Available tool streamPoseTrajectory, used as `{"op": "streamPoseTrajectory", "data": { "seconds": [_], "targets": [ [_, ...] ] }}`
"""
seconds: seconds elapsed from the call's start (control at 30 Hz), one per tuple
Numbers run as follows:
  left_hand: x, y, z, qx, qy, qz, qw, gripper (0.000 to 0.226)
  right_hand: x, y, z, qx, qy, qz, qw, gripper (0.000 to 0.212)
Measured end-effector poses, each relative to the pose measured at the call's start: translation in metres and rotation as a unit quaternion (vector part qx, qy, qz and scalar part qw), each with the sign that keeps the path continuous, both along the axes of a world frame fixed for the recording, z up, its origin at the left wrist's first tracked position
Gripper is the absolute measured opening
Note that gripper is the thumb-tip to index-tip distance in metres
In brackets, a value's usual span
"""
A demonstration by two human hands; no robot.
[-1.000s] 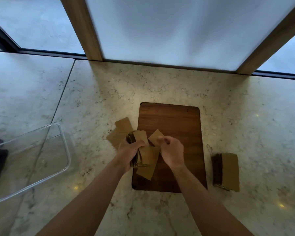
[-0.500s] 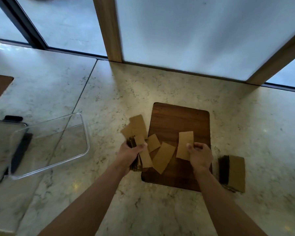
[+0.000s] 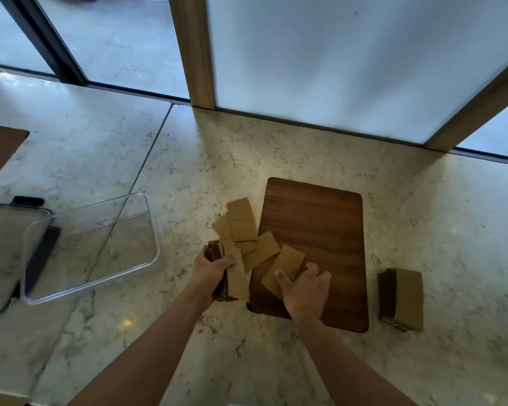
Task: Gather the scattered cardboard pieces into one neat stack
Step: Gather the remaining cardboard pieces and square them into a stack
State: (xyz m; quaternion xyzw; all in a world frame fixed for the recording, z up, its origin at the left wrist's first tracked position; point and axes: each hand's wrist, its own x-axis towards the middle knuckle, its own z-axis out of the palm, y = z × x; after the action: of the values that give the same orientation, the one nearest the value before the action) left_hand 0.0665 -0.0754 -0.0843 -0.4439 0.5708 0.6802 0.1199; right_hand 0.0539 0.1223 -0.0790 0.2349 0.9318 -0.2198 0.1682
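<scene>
Left hand (image 3: 213,269): grip clamped on a bundle (image 3: 228,272) of cardboard pieces, held on edge at the board's near-left corner.
Right hand (image 3: 305,288): on the board, thumb and fingers spread over the near end of one loose piece (image 3: 285,266); grip apart, whether pinching cannot be told.
Loose pieces (image 3: 242,227): several flat, overlapping, fanned from the tabletop onto the board's left edge, just beyond the bundle.
Stack (image 3: 402,298): squared pile on the tabletop, right of the board, apart from it.
Board (image 3: 320,224): dark wood, flat on the tabletop (image 3: 276,153).
Tray (image 3: 91,244): clear, left of the pieces, well apart.
Lid (image 3: 0,253): dark-rimmed, partly under the tray's left end.
</scene>
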Motion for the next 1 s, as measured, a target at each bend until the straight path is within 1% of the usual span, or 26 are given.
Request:
{"op": "streamPoseTrajectory", "data": {
  "seconds": [0.03, 0.07, 0.1, 0.17, 0.2, 0.27, 0.33, 0.4, 0.47, 0.5, 0.53, 0.57, 0.6, 0.67, 0.7, 0.77, 0.83, 0.9, 0.97, 1.0],
  "targets": [
    [0.000, -0.003, -0.001, -0.001, 0.000, 0.009, 1.000, 0.029, 0.001, -0.007, -0.002, 0.018, -0.001, 0.027, 0.999, 0.076],
    [0.001, -0.005, -0.003, 0.002, 0.003, 0.017, 1.000, 0.030, 0.002, -0.014, -0.003, 0.009, 0.007, 0.036, 0.999, 0.071],
    [0.001, -0.007, -0.004, 0.006, 0.009, 0.023, 1.000, 0.030, 0.000, -0.020, -0.005, -0.025, 0.016, 0.021, 0.999, 0.061],
    [-0.001, -0.008, -0.005, 0.012, 0.018, 0.029, 0.999, 0.032, -0.011, -0.020, -0.001, -0.120, 0.026, -0.070, 0.990, 0.041],
    [-0.002, -0.008, -0.005, 0.011, 0.023, 0.030, 0.999, 0.032, -0.016, -0.015, 0.000, -0.147, 0.033, -0.124, 0.981, 0.035],
    [-0.006, -0.006, -0.003, 0.003, 0.036, 0.015, 0.999, 0.031, -0.022, 0.001, 0.001, -0.163, 0.059, -0.209, 0.962, 0.029],
    [-0.011, 0.000, -0.001, 0.001, 0.047, -0.016, 0.999, 0.029, -0.023, 0.010, 0.002, -0.205, 0.080, -0.252, 0.942, 0.030],
    [-0.016, 0.006, 0.000, -0.001, 0.054, -0.048, 0.997, 0.029, -0.020, 0.004, 0.002, -0.289, 0.063, -0.229, 0.927, 0.027],
    [-0.019, 0.012, 0.001, 0.021, 0.066, -0.087, 0.994, 0.036, -0.014, -0.013, 0.005, -0.376, 0.000, -0.156, 0.913, 0.024],
    [-0.020, 0.013, 0.002, 0.034, 0.068, -0.105, 0.992, 0.041, -0.012, -0.021, 0.006, -0.398, -0.026, -0.108, 0.911, 0.021],
    [-0.020, 0.013, 0.003, 0.039, 0.063, -0.116, 0.991, 0.043, -0.012, -0.025, 0.005, -0.391, -0.038, -0.062, 0.917, 0.017],
    [-0.018, 0.008, 0.003, 0.036, 0.053, -0.115, 0.991, 0.041, -0.015, -0.028, 0.004, -0.364, -0.037, -0.021, 0.930, 0.012],
    [-0.016, 0.003, 0.002, 0.029, 0.042, -0.104, 0.993, 0.038, -0.021, -0.028, 0.004, -0.322, -0.029, 0.007, 0.946, 0.011],
    [-0.010, -0.011, 0.000, 0.012, 0.028, -0.063, 0.998, 0.033, -0.036, -0.029, 0.003, -0.224, 0.004, 0.027, 0.974, 0.018],
    [-0.006, -0.019, 0.000, 0.009, 0.026, -0.038, 0.999, 0.031, -0.046, -0.035, 0.003, -0.186, 0.033, 0.031, 0.982, 0.022],
    [-0.001, -0.032, -0.001, 0.014, 0.018, 0.018, 1.000, 0.030, -0.066, -0.054, 0.004, -0.140, 0.093, 0.066, 0.984, 0.029],
    [0.000, -0.045, 0.000, 0.014, 0.011, 0.075, 0.997, 0.031, -0.084, -0.083, 0.005, -0.085, 0.121, 0.149, 0.978, 0.042],
    [-0.003, -0.055, 0.001, 0.005, 0.012, 0.114, 0.993, 0.035, -0.093, -0.107, 0.005, -0.008, 0.120, 0.216, 0.969, 0.054],
    [-0.005, -0.062, -0.001, -0.022, 0.010, 0.125, 0.992, 0.036, -0.096, -0.123, 0.001, 0.058, 0.108, 0.235, 0.964, 0.059],
    [-0.005, -0.064, -0.002, -0.033, 0.008, 0.130, 0.991, 0.034, -0.097, -0.126, -0.001, 0.064, 0.102, 0.234, 0.965, 0.060]
  ]
}}
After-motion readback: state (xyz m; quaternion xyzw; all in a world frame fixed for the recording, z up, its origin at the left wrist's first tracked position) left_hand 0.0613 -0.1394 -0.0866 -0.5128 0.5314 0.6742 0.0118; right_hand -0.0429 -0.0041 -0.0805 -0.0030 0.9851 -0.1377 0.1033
